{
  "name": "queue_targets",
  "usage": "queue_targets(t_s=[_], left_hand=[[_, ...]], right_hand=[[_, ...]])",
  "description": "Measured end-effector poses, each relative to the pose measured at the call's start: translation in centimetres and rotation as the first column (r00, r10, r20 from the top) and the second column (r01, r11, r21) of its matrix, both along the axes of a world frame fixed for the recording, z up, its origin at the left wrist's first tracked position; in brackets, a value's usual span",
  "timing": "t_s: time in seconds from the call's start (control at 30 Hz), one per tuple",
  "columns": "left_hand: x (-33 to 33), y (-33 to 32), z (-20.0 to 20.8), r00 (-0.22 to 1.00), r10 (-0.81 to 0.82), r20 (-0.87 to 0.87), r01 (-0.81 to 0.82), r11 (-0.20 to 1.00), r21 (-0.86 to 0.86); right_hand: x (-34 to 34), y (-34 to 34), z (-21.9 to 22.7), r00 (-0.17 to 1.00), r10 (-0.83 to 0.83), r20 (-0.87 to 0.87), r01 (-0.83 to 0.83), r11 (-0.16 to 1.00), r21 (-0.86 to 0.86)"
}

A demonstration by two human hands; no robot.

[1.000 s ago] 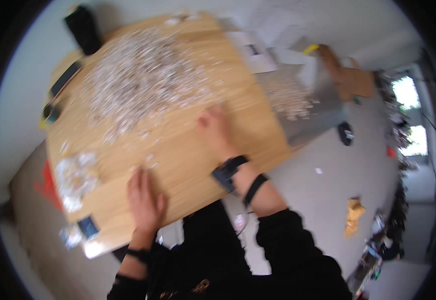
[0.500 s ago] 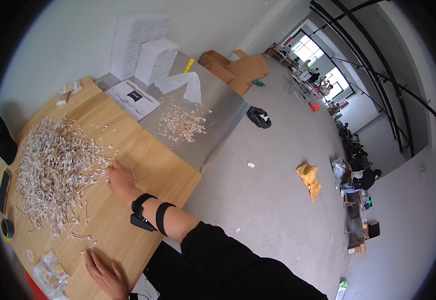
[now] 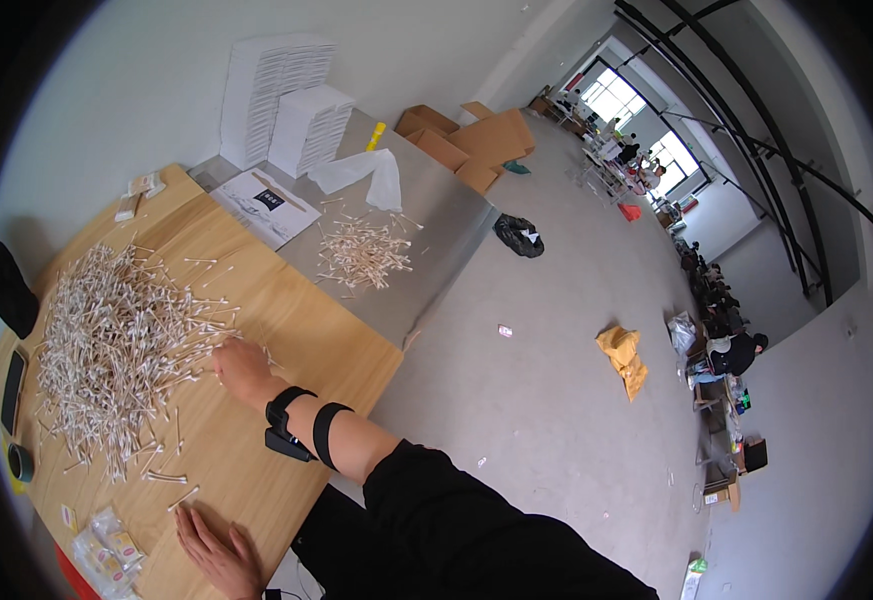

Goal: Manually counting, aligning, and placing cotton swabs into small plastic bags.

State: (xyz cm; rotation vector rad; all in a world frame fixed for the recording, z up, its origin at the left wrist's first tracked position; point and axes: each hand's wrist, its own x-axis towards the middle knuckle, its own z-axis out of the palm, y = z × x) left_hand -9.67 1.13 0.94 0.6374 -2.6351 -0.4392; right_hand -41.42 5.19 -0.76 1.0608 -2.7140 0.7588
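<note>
A big heap of white-tipped cotton swabs covers the left part of the wooden table. At the heap's right edge my right hand is closed, fingertips turned down and mostly hidden. A thin swab sticks out on its right side; how many it holds I cannot tell. Near the table's front edge my left hand lies flat, fingers stretched out and holding nothing. Just beyond its fingertips is a single cotton swab, with a few more loose ones farther off.
A smaller swab pile sits on the adjoining metal table, near a printed sheet and white box stacks. Clear plastic packets, a roll of tape and a phone-like black object lie along the left side.
The view has shifted slightly. My right hand stays at the heap's edge, its fingers a little more curled. My left hand rests in the same place.
</note>
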Motion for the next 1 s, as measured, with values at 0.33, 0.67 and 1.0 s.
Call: queue_targets(t_s=[0.33, 0.67, 1.0], left_hand=[[0.0, -0.2, -0.3, 0.999, -0.032, -0.028, 0.03, 0.999, -0.043], [0.5, -0.3, -0.3, 1.0, -0.016, -0.014, 0.015, 0.999, -0.044], [-1.1, 0.0, 0.7, 0.999, 0.015, 0.047, -0.018, 0.998, 0.064]], right_hand=[[0.6, 0.3, 3.0, 0.983, 0.127, 0.133, -0.118, 0.99, -0.074], [2.9, 2.9, 2.5, 0.939, 0.277, 0.203, -0.239, 0.951, -0.196], [2.0, 7.8, 2.8, 0.909, 0.21, 0.36, -0.159, 0.973, -0.167]])
